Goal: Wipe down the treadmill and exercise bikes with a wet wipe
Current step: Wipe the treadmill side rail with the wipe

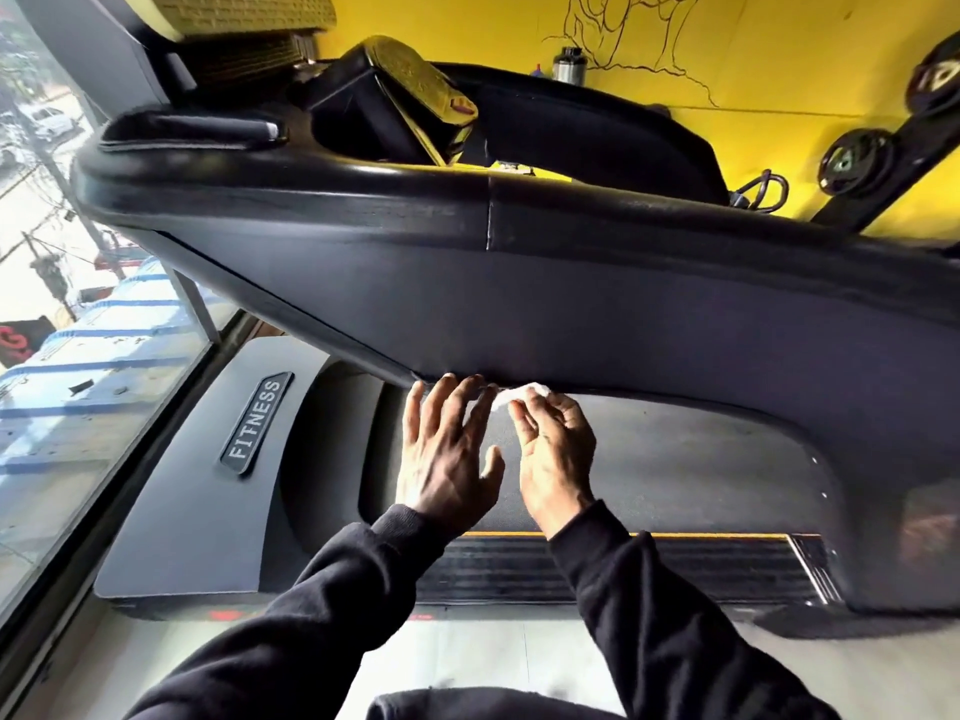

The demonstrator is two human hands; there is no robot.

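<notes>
**Wipe at the lower edge of the treadmill console**

I pinch the wet wipe (519, 394) between the fingertips of my right hand (553, 459), just right of the frame's centre; the white wad touches the bottom edge of the treadmill (519, 283), whose broad dark console body runs across the whole middle of the frame. My left hand (447, 454) sits just beside it, released, fingers spread and straight, their tips at the same lower edge; it grasps nothing.

Around me: a grey motor cover with a FITNESS badge (257, 423) at lower left, a window (62, 304) filling the left edge with a street beyond, a yellow wall (779, 44) at upper right bearing a line drawing, a metal bottle (569, 65) on a ledge near top centre, and weight plates (852, 161) on a rack at far right.

The console hangs in front of most of the belt, so only a dark patch shows beneath it. Much of the wipe is hidden behind my fingers. The yellow-and-black part at top centre is hard to make out. My black sleeves (675, 641) run out of the bottom of the frame.
</notes>
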